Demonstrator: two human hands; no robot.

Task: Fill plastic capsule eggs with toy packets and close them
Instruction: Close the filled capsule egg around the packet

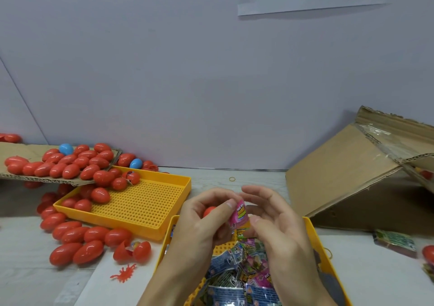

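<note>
My left hand is closed around a red capsule egg half, mostly hidden by the fingers. A pink toy packet sticks up between both hands; my left thumb presses on it and my right hand pinches its lower edge with thumb and fingertips. Both hands hover over a yellow tray filled with several toy packets. Many closed red eggs lie to the left, some in a second yellow perforated tray.
A cardboard sheet at far left carries more red eggs and a blue egg. An open red egg and a red splat toy lie on the table. A tilted cardboard box stands at right.
</note>
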